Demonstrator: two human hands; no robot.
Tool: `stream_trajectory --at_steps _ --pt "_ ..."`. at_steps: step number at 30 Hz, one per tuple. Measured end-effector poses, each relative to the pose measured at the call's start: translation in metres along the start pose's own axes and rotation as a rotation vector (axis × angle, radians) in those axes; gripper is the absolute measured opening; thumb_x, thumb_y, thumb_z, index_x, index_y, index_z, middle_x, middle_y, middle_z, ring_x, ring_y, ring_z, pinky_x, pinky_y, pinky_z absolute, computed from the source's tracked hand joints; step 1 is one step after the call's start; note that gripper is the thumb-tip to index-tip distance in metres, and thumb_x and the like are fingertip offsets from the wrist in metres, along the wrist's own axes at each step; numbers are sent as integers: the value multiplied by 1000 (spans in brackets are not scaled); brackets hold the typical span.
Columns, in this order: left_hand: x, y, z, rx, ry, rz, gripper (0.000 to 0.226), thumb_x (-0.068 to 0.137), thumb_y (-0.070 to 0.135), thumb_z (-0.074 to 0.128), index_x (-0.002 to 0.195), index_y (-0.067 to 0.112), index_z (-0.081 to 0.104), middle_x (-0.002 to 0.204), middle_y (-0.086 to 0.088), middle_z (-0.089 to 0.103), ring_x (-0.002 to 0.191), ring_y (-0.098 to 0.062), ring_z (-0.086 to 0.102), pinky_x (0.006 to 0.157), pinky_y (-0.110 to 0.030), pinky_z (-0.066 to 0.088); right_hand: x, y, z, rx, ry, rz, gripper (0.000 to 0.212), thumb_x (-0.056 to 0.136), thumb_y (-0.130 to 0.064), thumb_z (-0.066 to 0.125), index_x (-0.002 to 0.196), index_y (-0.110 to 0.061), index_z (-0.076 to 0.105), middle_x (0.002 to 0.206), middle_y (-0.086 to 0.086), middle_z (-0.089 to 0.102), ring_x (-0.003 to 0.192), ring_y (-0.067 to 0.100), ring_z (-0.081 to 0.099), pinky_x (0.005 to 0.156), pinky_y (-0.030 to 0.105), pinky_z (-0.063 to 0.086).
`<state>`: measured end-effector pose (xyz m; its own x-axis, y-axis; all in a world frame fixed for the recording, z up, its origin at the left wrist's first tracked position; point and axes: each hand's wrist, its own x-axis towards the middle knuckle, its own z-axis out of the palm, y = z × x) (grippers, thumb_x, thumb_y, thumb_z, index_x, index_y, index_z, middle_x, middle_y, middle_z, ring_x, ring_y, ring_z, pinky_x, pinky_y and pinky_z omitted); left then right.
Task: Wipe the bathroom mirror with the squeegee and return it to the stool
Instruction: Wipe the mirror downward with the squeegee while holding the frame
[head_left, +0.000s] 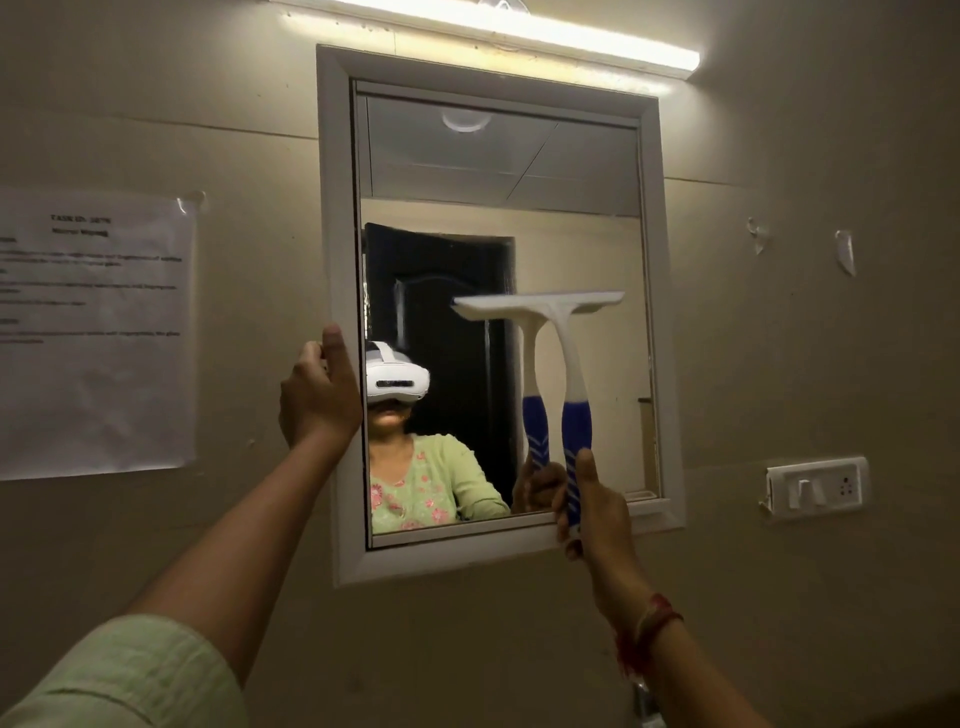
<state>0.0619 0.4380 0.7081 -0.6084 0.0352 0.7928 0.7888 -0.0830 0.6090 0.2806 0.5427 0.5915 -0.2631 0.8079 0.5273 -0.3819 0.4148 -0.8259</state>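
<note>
A white-framed mirror hangs on the beige wall in front of me. My right hand grips the blue lower handle of a white squeegee, which stands upright. Its wide white blade lies against the glass at the right half, about mid-height, and the glass shows its reflection just to the left. My left hand holds the mirror frame's left edge, with the thumb up along the frame. The stool is out of view.
A printed paper sheet is taped to the wall left of the mirror. A white switch-and-socket plate sits on the wall at the lower right. A lit tube light runs above the mirror. Bits of tape cling to the wall at the right.
</note>
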Motion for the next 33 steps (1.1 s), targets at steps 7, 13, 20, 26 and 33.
stream_trajectory --at_steps 7,13,20,26,33 --pt "1 -2 1 -6 2 11 52 95 53 18 83 13 48 77 -7 49 73 -23 44 63 -31 27 7 -19 0 -13 -2 7 54 71 -65 36 65 -15 55 43 -6 55 34 1 48 34 12 36" --pt "0 -1 1 -7 -2 4 51 95 53 17 83 15 48 77 -5 49 73 -22 44 63 -30 26 -11 9 -2 -53 38 46 58 72 -68 33 67 -14 54 54 -1 52 40 5 45 36 15 34" --pt "1 0 1 4 1 -15 49 94 54 18 82 16 46 78 -5 48 75 -21 42 66 -31 27 -36 32 -7 -114 28 147 62 71 -69 30 65 -12 54 53 0 52 44 10 45 39 18 33" --pt "-1 1 0 6 11 -11 47 95 53 18 82 17 45 77 -4 47 73 -20 41 64 -30 25 -24 19 -8 -73 1 99 59 74 -68 32 66 -14 56 53 -2 51 44 9 43 38 17 32" --pt "1 -1 2 13 9 -18 49 94 54 18 82 16 46 80 -9 51 79 -26 47 66 -31 27 -49 55 -15 -139 -4 230 63 71 -70 30 64 -13 56 48 -3 54 44 11 47 40 19 34"
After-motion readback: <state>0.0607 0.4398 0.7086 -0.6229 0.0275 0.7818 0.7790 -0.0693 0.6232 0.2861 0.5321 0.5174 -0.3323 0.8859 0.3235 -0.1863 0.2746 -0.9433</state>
